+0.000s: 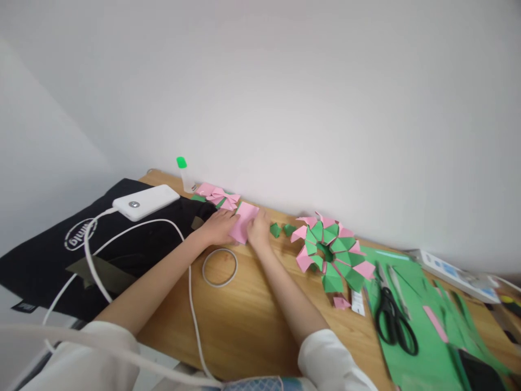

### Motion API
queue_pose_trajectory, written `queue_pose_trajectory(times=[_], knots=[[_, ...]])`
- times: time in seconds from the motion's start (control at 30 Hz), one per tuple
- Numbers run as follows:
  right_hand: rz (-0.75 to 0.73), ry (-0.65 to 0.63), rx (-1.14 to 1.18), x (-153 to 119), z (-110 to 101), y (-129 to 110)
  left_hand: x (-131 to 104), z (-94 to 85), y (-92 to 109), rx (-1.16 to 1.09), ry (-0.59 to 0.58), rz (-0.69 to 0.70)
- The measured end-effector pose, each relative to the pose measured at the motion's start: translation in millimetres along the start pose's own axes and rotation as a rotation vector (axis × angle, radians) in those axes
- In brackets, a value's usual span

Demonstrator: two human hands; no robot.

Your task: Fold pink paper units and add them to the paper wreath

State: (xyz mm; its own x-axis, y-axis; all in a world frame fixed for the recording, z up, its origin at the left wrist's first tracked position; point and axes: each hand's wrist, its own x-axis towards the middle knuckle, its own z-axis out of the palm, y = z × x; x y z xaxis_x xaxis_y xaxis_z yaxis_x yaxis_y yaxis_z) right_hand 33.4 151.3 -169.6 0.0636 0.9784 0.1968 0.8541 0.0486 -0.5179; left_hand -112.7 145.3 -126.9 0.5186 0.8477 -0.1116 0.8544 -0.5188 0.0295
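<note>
A pink sheet of paper (244, 221) lies on the wooden table between my hands, near the wall. My left hand (220, 226) holds its left edge, fingers pointing right. Curled at the paper's right edge, my right hand (259, 228) grips it; its fingertips are partly hidden. Beyond my left hand is a small pile of folded pink and green paper pieces (222, 197). Two small green folded pieces (275, 230) sit just right of my right hand. Farther right stands a ring of joined green and pink folded paper (331, 234).
A glue bottle with a green cap (187, 178) stands by the wall. At left, a white power bank (147, 202) with a cable rests on a black bag (44, 255). A round band (220, 282) lies in front. Black-handled scissors (393, 320) lie on green paper (427, 347).
</note>
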Motion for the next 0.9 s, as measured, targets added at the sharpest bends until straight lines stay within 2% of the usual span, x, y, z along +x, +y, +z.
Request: queue_pose_trajectory(times=[0.2,0.47,0.7,0.8,0.9], knots=[[-0.004,0.058,0.053,-27.5,11.3,4.4,2.4,-3.0,-0.4,-0.001,-0.038,0.031],[-0.007,0.074,0.049,-33.5,14.2,-1.4,1.3,-1.5,0.4,0.019,-0.053,0.042],[-0.019,0.063,0.016,-35.1,9.9,-1.5,-8.0,-2.3,6.6,0.065,-0.016,0.035],[-0.049,0.037,0.006,-40.0,8.3,-1.7,-0.3,-11.4,5.6,0.078,-0.011,0.046],[-0.097,0.002,-0.007,-46.1,7.7,-3.0,21.7,-22.1,-0.9,0.096,0.003,0.029]])
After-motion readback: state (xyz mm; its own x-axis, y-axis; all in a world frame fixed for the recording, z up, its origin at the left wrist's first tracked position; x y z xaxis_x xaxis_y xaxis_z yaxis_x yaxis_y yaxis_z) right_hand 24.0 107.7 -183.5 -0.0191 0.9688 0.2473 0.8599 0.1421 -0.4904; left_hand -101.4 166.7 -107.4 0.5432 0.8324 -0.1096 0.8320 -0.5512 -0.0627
